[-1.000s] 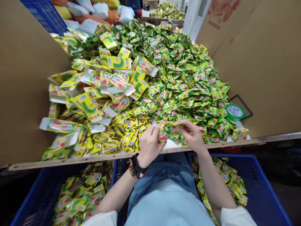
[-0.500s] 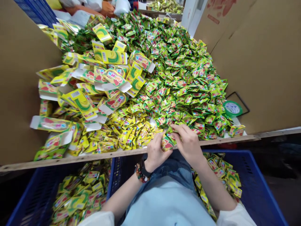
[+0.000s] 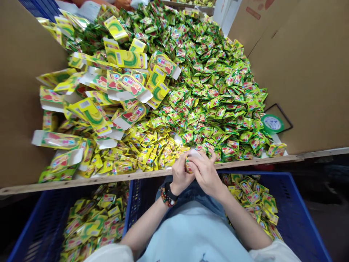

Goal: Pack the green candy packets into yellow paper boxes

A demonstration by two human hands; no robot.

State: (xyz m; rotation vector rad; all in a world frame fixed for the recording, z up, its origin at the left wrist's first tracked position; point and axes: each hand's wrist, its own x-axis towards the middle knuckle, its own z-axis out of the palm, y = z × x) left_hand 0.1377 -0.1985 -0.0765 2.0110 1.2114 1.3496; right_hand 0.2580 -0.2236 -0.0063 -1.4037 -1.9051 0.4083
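Note:
At the table's front edge, my left hand point(image 3: 180, 172) is wrapped round a small printed carton point(image 3: 188, 167), mostly covered by fingers. A white end flap of it shows at the top. My right hand point(image 3: 206, 172) closes over the same carton from the right, thumb and fingers bent against it near the flap. Whether a sachet is also between the fingers is hidden. Just beyond my hands lie yellow sachets point(image 3: 152, 149) on the left and a large heap of green sachets point(image 3: 218, 98) on the right. Several yellow-green cartons point(image 3: 131, 85) with white flaps are piled at the left.
Below the wooden table edge point(image 3: 109, 179) stand a left blue crate point(image 3: 38, 222) and a right blue crate point(image 3: 297, 211), both holding filled-looking cartons. Cardboard walls point(image 3: 305, 80) flank the heap. A green tape roll point(image 3: 272, 124) lies at the right.
My right hand has moved left and closed over the carton, which now shows a white flap and less of its printed face. The view has tipped slightly downward.

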